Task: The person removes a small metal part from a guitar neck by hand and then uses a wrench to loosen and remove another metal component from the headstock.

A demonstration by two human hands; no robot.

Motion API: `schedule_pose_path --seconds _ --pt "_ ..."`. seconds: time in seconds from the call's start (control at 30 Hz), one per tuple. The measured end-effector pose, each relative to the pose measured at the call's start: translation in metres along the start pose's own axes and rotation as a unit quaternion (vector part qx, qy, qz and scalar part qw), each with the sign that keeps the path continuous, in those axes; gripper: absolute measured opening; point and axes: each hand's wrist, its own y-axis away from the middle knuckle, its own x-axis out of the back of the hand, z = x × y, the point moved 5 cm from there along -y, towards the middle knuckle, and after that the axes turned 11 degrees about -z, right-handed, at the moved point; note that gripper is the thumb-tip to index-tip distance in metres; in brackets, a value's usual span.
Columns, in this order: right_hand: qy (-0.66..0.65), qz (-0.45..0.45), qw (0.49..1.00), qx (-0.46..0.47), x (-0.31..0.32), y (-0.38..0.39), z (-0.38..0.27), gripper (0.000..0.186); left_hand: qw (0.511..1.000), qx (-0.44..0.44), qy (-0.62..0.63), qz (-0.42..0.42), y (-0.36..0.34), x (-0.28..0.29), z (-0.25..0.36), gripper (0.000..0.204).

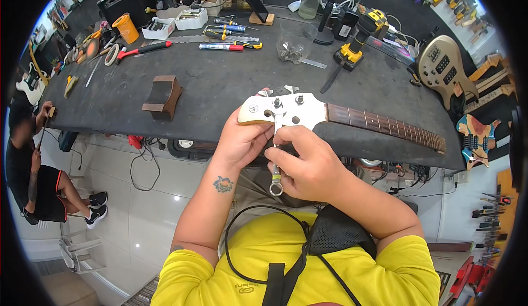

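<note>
The neck [385,123] is positioned over the front of the counter [220,75], with the white headstock [314,110] to the left and the fretboard extending right. Whether its far end touches the counter cannot be determined.

Left grip [242,132]: closed on the headstock from the lower left; some fingers are hidden behind it. Right grip [311,165]: closed, thumb and index finger pinching the shaft of the wrench [278,123]. The wrench's upper end is at the left tuning post; its ring end [276,189] points toward the wearer. The right tuning post [300,100] stands beside it.

On the counter: wooden block [165,98], left of the headstock; clear cup [296,42] containing metal parts, behind it; drill [360,39], right of the cup.
</note>
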Motion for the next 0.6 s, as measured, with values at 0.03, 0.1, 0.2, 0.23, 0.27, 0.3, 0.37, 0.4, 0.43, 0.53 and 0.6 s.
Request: schedule_pose_path --seconds 0.03,0.1,0.2,0.23,0.27,0.3,0.37,0.4,0.43,0.53,0.6 --pt "-0.013 0.004 1.000 -0.001 0.001 0.000 0.000 0.032 1.000 0.002 0.000 0.000 0.000 0.001 0.000 0.060" --pt "-0.018 0.016 1.000 0.003 0.000 -0.001 0.001 0.037 1.000 -0.003 0.007 -0.010 -0.001 0.002 0.000 0.061" --pt "-0.031 0.031 0.999 0.001 0.006 0.000 0.000 0.046 1.000 0.002 -0.001 -0.018 0.000 0.006 -0.001 0.061" --pt "-0.036 0.037 0.999 -0.008 0.009 0.001 0.001 0.050 1.000 0.003 -0.002 -0.018 0.000 0.006 -0.002 0.061" --pt "-0.036 0.037 0.999 -0.009 0.007 0.002 0.002 0.050 1.000 -0.002 -0.004 -0.029 -0.001 0.006 -0.002 0.061" --pt "-0.029 0.039 0.999 -0.018 0.003 0.004 0.004 0.053 0.999 -0.007 -0.007 -0.039 -0.001 0.005 -0.002 0.062" --pt "-0.023 0.042 0.998 -0.029 0.000 0.006 0.004 0.057 1.000 -0.002 -0.015 -0.023 0.000 0.001 -0.001 0.062" --pt "-0.025 0.038 0.998 -0.043 -0.002 0.007 0.002 0.057 1.000 0.002 -0.023 -0.007 0.000 0.000 -0.001 0.063" --pt "-0.028 0.033 0.997 -0.056 -0.004 0.008 0.001 0.056 1.000 0.003 -0.023 -0.006 0.000 0.001 -0.001 0.063" --pt "-0.026 0.018 0.997 -0.073 0.003 0.006 -0.003 0.056 1.000 -0.004 -0.011 -0.024 0.000 0.004 -0.001 0.065" --pt "-0.024 0.019 0.998 -0.058 0.001 0.006 -0.005 0.056 0.999 -0.005 -0.004 -0.034 0.000 0.004 -0.002 0.066"
